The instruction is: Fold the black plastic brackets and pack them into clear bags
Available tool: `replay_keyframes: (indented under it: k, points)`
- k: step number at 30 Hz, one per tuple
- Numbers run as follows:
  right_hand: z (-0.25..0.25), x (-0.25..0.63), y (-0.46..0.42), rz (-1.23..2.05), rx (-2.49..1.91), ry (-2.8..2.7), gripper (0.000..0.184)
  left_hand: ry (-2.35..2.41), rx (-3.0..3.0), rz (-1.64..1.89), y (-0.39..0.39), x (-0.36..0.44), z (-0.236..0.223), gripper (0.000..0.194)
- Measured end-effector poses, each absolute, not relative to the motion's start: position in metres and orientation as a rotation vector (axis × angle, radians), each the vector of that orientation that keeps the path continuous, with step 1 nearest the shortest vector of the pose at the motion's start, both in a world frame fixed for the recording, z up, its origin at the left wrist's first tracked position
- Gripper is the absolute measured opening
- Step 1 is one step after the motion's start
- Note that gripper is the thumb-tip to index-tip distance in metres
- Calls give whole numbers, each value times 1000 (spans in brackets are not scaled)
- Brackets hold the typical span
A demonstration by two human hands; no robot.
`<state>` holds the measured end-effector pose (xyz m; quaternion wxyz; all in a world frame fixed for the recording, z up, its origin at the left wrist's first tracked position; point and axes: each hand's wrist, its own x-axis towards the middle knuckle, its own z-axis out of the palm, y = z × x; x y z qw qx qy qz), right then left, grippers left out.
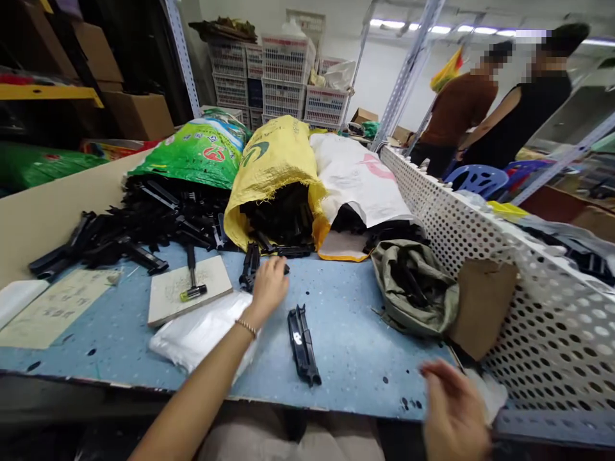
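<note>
Crates [284, 80] stand stacked behind the yellow sack [276, 153]. At the sack's mouth, the left hand [270, 285] touches or hovers by loose parts [248, 266]; its grip cannot be told. Nearer the person than the sack, black pieces [303, 347] lie on the table [346, 320]. Right of the sack, at the table's front edge, the blurred right hand [451, 413] has bent fingers, its hold unclear.

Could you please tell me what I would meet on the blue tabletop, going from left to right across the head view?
Handwritten sheet, hammer, left hand, black piece lying on its own, olive cloth bag, brown cardboard.
</note>
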<state>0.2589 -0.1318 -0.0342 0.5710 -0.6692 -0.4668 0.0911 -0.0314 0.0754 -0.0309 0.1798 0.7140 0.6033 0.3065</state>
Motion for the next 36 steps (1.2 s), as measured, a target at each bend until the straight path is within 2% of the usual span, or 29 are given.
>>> replay_keyframes:
  k: [4,6,9,12,14,18,21,23,26,29,31,33,36]
  points:
    - [-59,178,-58,668,-1502,-1679,34,1900,2024,631,107,-67,-41,35]
    - [-69,148,-42,641,-1431,-2013,44,1900,1999,647,104,-72,-41,30]
    - [-79,130,-38,496,-1494,-2281,57,1952,1891,745,80,-77,-34,36]
    - [-77,138,-39,313,-1673,-2220,51,1749,1478,1024,42,-78,-26,43]
    - [-64,145,-35,241,-1611,-2162,44,1455,1172,1118,16,-72,-22,43]
    - [-20,144,-17,287,-1222,-2159,43,1165,984,985,-26,-49,-19,48]
    - [4,139,-5,304,-1021,-2230,31,943,890,827,-42,-41,-16,54]
    - [9,138,-2,390,-977,-2210,25,864,876,793,-46,-39,-15,54]
    - [5,136,-7,662,-995,-2102,28,1097,1137,898,-48,-36,-14,56]
    - [-11,127,-16,885,-1044,-1861,40,1279,1315,947,-49,-31,-14,78]
    - [-22,118,-19,1021,-1017,-1613,37,1121,1249,950,-50,-30,-15,92]
    - [-30,112,-21,1134,-966,-1424,32,898,1070,908,-50,-31,-16,87]
    - [-29,114,-19,1078,-992,-1496,31,840,885,804,-50,-34,-16,60]
